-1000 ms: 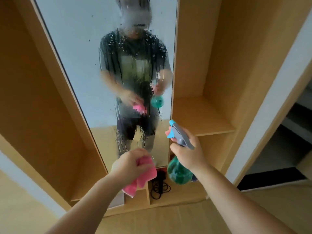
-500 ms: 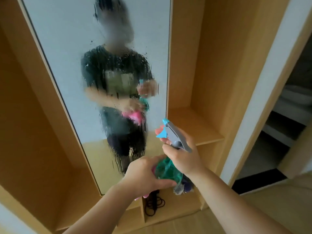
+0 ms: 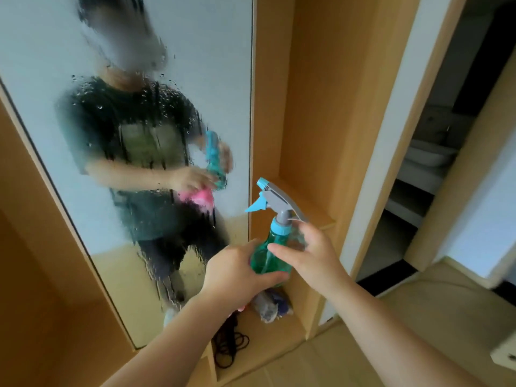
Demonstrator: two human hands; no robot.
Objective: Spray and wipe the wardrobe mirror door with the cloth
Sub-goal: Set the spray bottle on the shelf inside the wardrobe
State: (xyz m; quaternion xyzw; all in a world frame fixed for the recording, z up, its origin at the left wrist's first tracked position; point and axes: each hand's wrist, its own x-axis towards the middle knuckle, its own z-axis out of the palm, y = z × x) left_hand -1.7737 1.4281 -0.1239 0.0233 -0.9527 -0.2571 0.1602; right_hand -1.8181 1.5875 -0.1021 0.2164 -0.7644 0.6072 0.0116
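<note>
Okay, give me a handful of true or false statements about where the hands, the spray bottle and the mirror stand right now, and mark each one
1. The left hand grips the green body of the spray bottle. True.
2. The right hand squeezes the trigger. False: its fingers are spread beside the bottle's neck, off the trigger.
3. The mirror door is dry. False: droplets and runs of liquid cover its middle and lower part.
4. The bottle's nozzle points left, toward the mirror. True.
5. The pink cloth is pressed flat on the glass. False: only a sliver shows under the left hand, away from the glass.
</note>
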